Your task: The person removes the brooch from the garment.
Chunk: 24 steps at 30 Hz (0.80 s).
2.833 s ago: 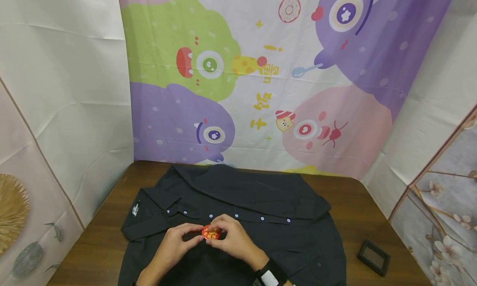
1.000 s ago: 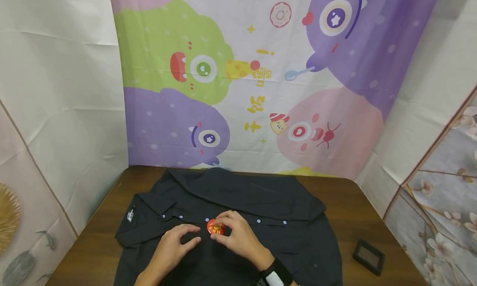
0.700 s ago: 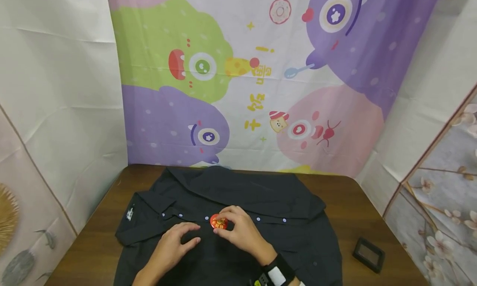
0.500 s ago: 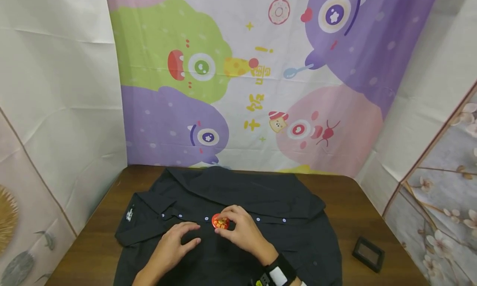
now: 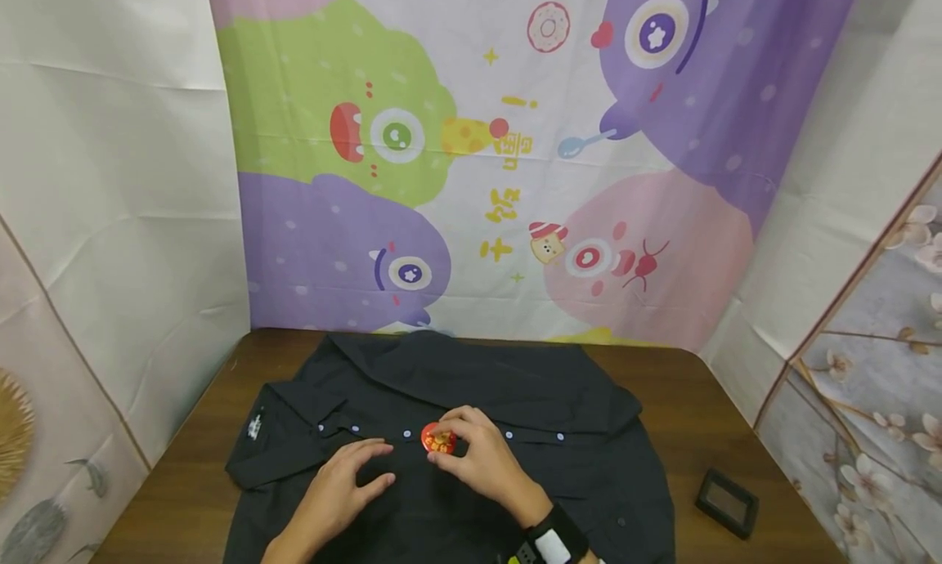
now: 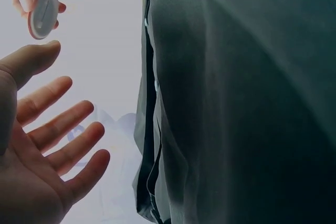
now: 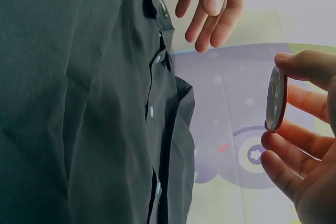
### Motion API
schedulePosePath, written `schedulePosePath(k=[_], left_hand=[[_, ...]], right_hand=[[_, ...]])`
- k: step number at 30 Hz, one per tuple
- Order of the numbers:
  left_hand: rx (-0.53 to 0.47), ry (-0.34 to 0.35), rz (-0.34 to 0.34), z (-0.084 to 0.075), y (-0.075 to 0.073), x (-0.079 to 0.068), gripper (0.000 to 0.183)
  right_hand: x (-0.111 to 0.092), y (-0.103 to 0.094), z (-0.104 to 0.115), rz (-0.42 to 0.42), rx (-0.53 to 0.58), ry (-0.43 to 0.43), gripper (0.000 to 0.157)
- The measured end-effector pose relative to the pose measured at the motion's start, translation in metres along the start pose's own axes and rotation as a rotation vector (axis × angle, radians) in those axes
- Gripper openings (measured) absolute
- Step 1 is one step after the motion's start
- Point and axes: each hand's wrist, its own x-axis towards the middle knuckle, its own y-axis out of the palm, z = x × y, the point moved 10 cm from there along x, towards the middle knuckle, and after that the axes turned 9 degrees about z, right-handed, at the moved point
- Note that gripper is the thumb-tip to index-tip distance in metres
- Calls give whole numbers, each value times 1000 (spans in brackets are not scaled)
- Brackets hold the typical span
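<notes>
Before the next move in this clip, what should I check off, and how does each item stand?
1. Badge secured: ok; the right hand pinches it between thumb and fingers.
2. Left hand free: ok; fingers relaxed, holding nothing.
3. Badge clear of the shirt: ok; both wrist views show a gap.
4. Pin on the badge's back unfastened: cannot tell; too small to judge.
5. Shirt lying smooth: not ok; folds and creases show.
6. Black box off the shirt: ok; it sits apart on the table.
</notes>
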Motion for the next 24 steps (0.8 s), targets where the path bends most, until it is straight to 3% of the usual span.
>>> schedulePosePath(k=[14,24], left_hand=[[-9,30,-13,-2,-4,0,41],[-12,-17,54,5,1,0,45]], right_hand=[[-6,-12,-7,-39,40,11,26],[-9,-16,-11,-68,34,0,26]])
